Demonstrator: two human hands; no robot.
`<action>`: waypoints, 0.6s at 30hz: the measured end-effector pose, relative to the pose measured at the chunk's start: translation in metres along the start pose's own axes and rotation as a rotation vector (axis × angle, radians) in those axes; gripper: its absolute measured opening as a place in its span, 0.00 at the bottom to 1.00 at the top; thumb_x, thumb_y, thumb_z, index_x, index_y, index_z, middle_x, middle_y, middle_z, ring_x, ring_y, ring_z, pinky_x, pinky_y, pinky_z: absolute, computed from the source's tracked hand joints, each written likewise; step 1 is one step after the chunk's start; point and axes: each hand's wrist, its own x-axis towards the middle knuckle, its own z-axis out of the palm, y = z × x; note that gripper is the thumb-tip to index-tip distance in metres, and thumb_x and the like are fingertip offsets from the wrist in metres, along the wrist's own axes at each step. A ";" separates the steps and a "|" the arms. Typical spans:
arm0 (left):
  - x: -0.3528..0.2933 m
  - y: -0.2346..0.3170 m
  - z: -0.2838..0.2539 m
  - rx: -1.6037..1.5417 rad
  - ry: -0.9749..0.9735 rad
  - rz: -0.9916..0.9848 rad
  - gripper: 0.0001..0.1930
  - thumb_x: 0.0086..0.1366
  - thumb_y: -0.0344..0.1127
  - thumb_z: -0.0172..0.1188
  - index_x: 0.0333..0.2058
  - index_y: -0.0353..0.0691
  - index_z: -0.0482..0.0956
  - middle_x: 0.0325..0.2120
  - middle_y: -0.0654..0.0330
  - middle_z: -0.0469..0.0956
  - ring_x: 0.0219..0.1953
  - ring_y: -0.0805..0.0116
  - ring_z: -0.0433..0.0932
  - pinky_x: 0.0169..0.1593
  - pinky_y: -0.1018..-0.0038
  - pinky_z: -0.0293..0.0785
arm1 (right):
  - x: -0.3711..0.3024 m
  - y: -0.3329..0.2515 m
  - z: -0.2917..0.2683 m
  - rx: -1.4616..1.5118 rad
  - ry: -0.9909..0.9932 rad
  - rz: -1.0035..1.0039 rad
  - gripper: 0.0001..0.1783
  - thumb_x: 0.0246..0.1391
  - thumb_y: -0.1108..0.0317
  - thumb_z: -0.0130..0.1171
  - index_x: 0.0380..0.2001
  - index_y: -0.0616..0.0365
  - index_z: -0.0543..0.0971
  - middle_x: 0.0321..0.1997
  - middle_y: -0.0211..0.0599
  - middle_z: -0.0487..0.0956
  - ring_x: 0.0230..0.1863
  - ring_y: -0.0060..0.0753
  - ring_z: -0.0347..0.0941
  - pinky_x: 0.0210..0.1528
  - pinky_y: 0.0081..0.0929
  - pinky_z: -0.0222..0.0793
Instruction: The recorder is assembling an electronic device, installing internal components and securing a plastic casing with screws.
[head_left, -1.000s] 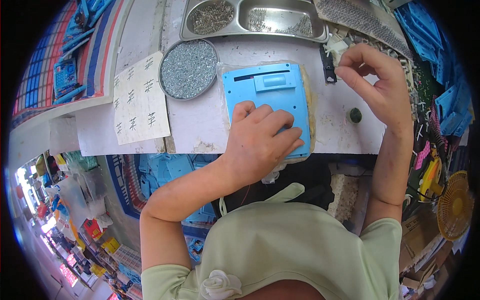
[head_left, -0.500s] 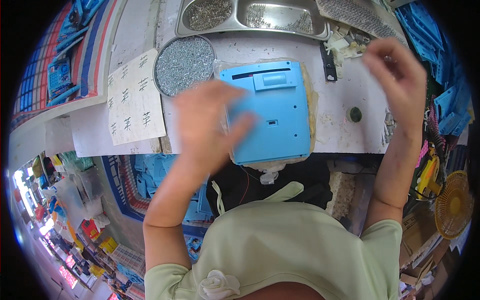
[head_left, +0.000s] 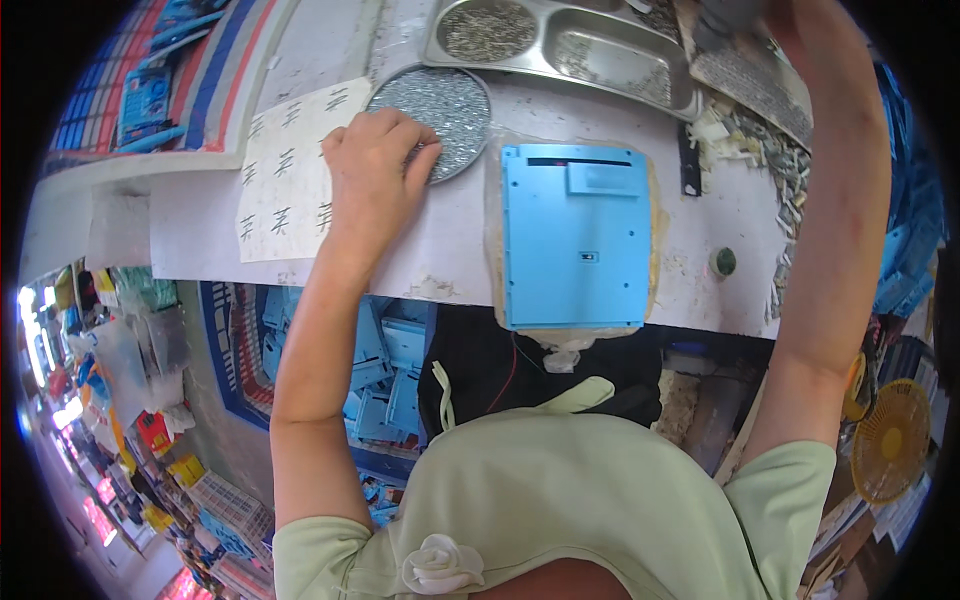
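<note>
My left hand (head_left: 380, 170) rests at the near left rim of a round dish (head_left: 455, 120) heaped with small silvery screws. Its fingers are curled down, and their tips are hidden. At the top right, my right hand (head_left: 795, 30) is partly cut off by the picture's edge. It appears closed at the side of a blurred dark grey cylindrical tool (head_left: 728, 18). Between my arms lies a flat light-blue plastic housing (head_left: 575, 270), on a pad wrapped in clear plastic. A dark slot, a raised rectangular part and several screw holes show on its face. Neither hand touches it.
A steel compartment tray (head_left: 560, 65) of screws stands at the back. A marked paper sheet (head_left: 270, 185) lies left of the dish. Right of the housing are a black strip (head_left: 690, 160), a small round green-topped item (head_left: 722, 262) and small loose parts. Below the table's edge are several blue housings (head_left: 405, 345).
My left hand has left the housing for the screw dish. My right hand has gone up and away to the dark tool at the top right. The whole view has shifted.
</note>
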 end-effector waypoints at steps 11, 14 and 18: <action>-0.014 0.088 -0.018 -0.560 0.082 0.181 0.07 0.56 0.28 0.69 0.34 0.45 0.82 0.34 0.64 0.83 0.36 0.64 0.78 0.47 0.66 0.65 | -0.114 -0.018 0.018 0.644 -0.061 -0.010 0.13 0.65 0.66 0.53 0.51 0.54 0.73 0.24 0.19 0.71 0.26 0.16 0.67 0.42 0.24 0.65; -0.024 0.120 -0.021 -0.642 0.005 0.229 0.09 0.55 0.28 0.70 0.34 0.47 0.81 0.33 0.67 0.82 0.35 0.66 0.77 0.46 0.65 0.61 | -0.133 -0.048 0.031 0.640 -0.104 -0.058 0.10 0.63 0.60 0.60 0.43 0.46 0.72 0.19 0.11 0.71 0.20 0.13 0.67 0.34 0.21 0.68; -0.021 0.129 -0.027 -0.619 -0.052 0.301 0.11 0.53 0.26 0.71 0.35 0.46 0.81 0.31 0.66 0.81 0.33 0.67 0.77 0.44 0.66 0.60 | -0.141 -0.048 0.033 0.644 -0.136 -0.051 0.16 0.60 0.54 0.66 0.42 0.44 0.71 0.19 0.13 0.74 0.19 0.13 0.71 0.29 0.19 0.70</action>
